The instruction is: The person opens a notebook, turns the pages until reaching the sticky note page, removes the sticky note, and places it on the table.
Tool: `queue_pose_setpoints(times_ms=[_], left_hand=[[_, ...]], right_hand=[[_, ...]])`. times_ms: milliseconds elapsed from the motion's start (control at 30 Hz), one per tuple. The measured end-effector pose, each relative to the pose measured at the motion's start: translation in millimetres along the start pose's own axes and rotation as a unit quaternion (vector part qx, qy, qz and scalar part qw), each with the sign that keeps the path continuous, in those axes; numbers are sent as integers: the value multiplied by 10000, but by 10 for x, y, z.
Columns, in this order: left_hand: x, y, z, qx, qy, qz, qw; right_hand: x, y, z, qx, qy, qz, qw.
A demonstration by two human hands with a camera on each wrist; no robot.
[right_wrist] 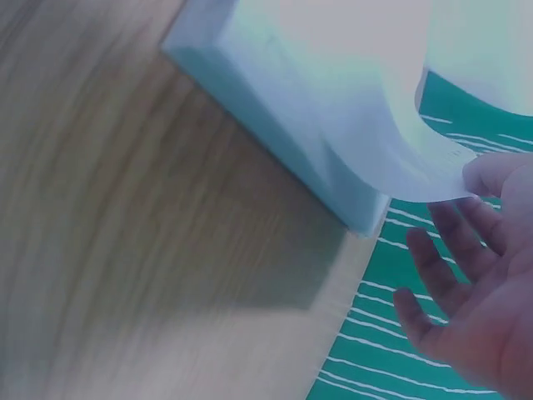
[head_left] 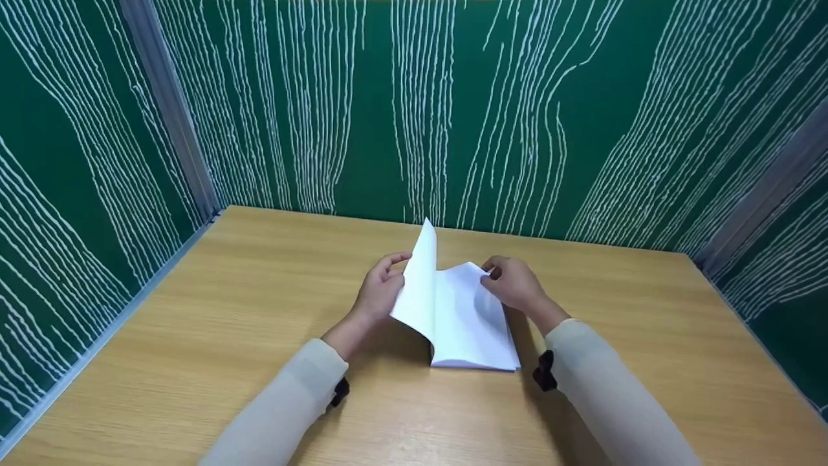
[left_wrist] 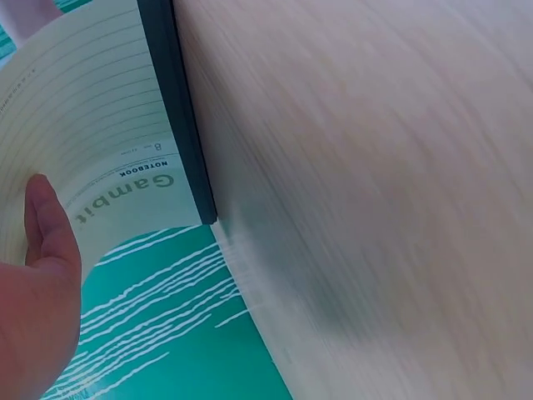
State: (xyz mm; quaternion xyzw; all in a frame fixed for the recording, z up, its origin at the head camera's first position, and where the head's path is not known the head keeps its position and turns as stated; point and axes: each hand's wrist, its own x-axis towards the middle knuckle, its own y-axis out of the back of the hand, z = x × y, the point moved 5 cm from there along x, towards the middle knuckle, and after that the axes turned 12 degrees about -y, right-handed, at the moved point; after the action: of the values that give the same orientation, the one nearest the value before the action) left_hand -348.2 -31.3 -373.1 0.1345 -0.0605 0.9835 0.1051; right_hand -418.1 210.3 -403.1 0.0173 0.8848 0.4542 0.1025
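A notebook (head_left: 469,330) lies open on the wooden table. Its front cover (head_left: 419,291) stands raised and curved, held at its outer edge by my left hand (head_left: 378,291). In the left wrist view, the cover's pale outside shows printed lines and the words Gambit NOTEBOOK, beside a dark spine (left_wrist: 176,100). At the far right corner, my right hand (head_left: 517,285) pinches a white page (right_wrist: 391,158) between thumb and forefinger. That page bends upward off the stack in the right wrist view, while the other fingers (right_wrist: 429,258) of this hand are spread below it.
The wooden table (head_left: 259,291) extends around the notebook on all sides. Green panels (head_left: 372,129) with wavy white lines stand behind the table and along both sides. Grey posts (head_left: 171,110) mark the back corners. Both sleeved wrists carry small black devices (head_left: 545,371).
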Motion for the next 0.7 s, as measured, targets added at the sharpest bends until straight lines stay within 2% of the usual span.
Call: queue_pose_setpoints(times_ms=[100,333,600,700], left_hand=[[-37,-15,64,6,54,26,10000],[-57,-45,72,299,79,122,9994],[-78,-94,72,344,55,176,9992],[-86,-92,80,379,76,253,9989]], right_hand=[[-3,-13,-27,74,77,-5,9999],[-31,-24,-65,269,315,-117,9991],[-90,32,-81,600,718,-150,9955],[-118,25,-113,721,857,-314,9932]])
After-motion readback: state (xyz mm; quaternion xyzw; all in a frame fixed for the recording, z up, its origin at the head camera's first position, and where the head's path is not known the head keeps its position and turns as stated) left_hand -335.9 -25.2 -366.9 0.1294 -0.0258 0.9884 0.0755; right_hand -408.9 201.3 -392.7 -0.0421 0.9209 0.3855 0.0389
